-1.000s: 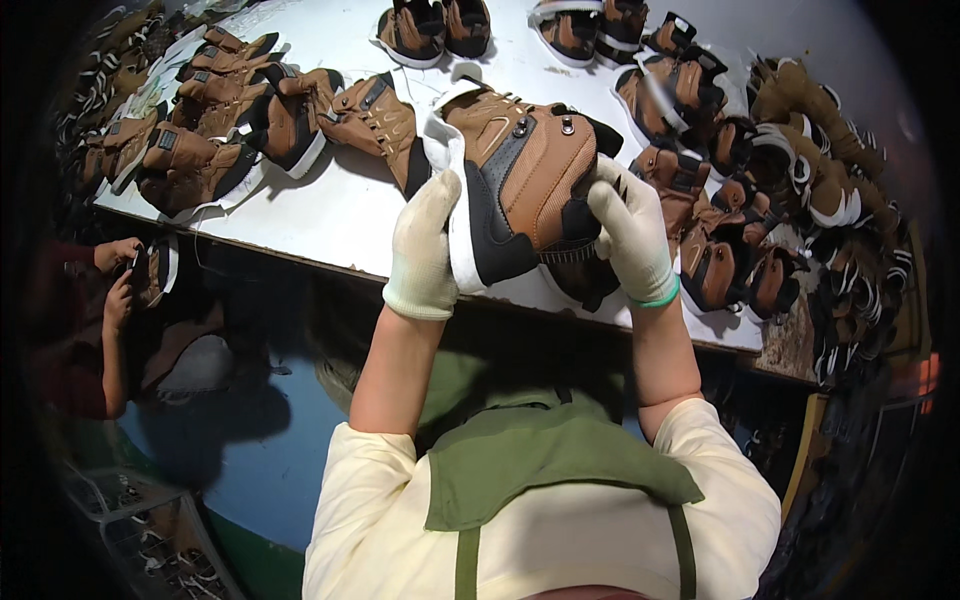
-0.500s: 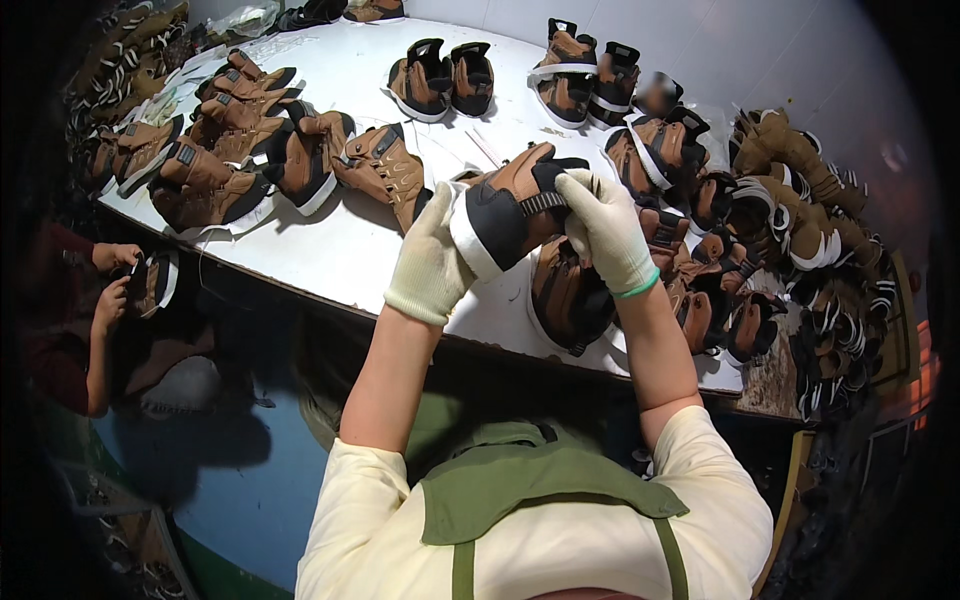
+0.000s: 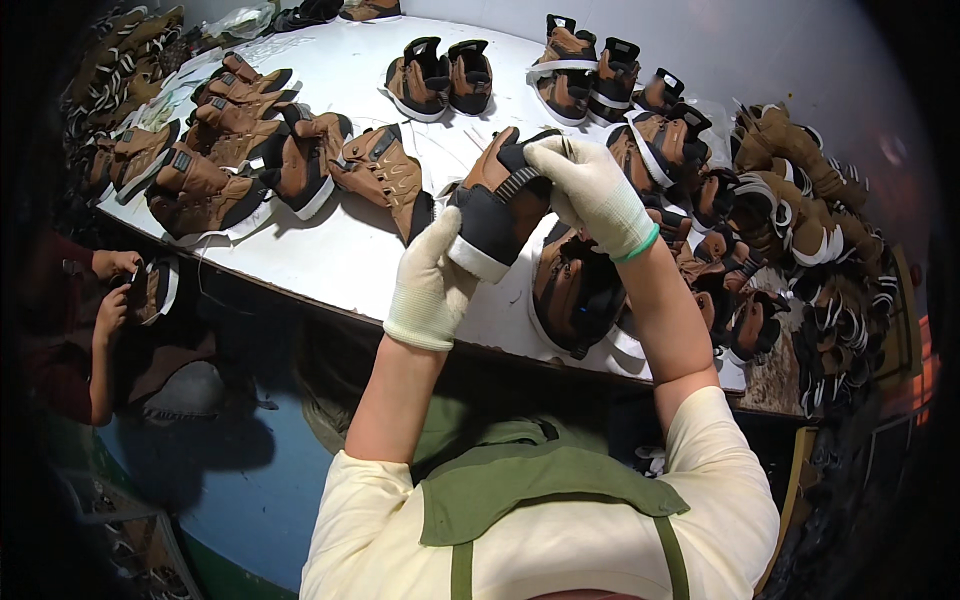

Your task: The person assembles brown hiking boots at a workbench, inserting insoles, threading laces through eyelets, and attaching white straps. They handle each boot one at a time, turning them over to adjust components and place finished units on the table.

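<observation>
The brown boot (image 3: 500, 205) sits in our two gloved hands, lifted above the white table (image 3: 340, 250) just past our chest. Our left hand (image 3: 432, 285) closes around its heel from below, where the white sole edge and black rubber show; our right hand (image 3: 590, 185) grips the top, fingers folded over the black ribbed collar. Judging by what lies about, the work looks partway through: to the left of our left hand brown boots lie in a loose row (image 3: 220, 150), beyond our hands pairs stand upright (image 3: 445, 75), and to the right of our right hand a crowded heap (image 3: 790, 230) waits. Another boot (image 3: 575, 290) lies on its side just under our right wrist. The uppers look like matte suede with stitched panels, rounded at the toe, and our gloves are knitted white cotton.
</observation>
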A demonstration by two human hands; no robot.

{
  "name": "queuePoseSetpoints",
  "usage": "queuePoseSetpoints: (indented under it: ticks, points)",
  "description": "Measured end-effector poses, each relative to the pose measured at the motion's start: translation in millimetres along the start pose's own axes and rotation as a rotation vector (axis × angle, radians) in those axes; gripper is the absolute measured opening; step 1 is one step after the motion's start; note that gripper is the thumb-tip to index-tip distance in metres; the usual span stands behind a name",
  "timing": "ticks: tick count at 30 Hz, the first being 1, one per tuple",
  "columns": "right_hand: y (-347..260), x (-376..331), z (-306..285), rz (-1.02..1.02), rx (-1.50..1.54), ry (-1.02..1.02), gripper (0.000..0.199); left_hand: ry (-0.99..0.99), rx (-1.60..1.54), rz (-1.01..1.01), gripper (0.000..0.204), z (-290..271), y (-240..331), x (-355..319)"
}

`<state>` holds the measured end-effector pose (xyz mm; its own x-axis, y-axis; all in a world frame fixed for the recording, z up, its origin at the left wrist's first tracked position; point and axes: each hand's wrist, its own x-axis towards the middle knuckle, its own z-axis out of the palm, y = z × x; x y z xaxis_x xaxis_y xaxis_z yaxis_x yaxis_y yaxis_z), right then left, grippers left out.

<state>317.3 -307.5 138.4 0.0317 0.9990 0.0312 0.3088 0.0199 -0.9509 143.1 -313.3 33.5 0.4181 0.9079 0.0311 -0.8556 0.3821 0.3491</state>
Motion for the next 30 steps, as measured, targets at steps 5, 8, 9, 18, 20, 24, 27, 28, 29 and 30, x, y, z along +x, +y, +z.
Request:
queuePoseSetpoints:
  ticks: [5,8,9,18,20,24,27,28,29,30]
  points:
    - [4,8,-7,-0.054,0.018,-0.118,0.033,0.095,-0.182,-0.035,0.033,-9,2,7]
    - [6,8,-10,-0.116,0.057,-0.208,0.038,0.121,-0.297,-0.046,0.034,-22,2,14]
    - [7,7,-8,-0.141,0.096,-0.144,0.037,0.128,-0.334,-0.053,0.034,-25,2,15]
    - [48,-61,32,0.006,0.277,0.074,0.026,0.016,-0.619,-0.099,0.036,-60,2,1]
    - [75,-75,51,0.144,0.344,-0.003,0.023,-0.003,-0.642,-0.098,0.035,-58,-2,-3]
    - [97,-79,68,0.277,0.544,0.022,0.031,-0.054,-0.582,-0.026,0.036,-68,-13,-10]
    - [89,-73,71,0.305,0.747,0.038,0.031,-0.012,-0.564,-0.020,0.035,-71,-22,-16]
    - [96,-68,74,0.278,0.851,0.039,0.031,-0.012,-0.663,-0.074,0.037,-78,-22,-16]
    - [102,-64,76,0.249,0.949,0.041,0.031,0.016,-0.624,-0.069,0.038,-79,-25,-16]
    - [104,-59,78,0.237,1.052,0.060,0.026,0.044,-0.585,-0.063,0.039,-79,-27,-15]
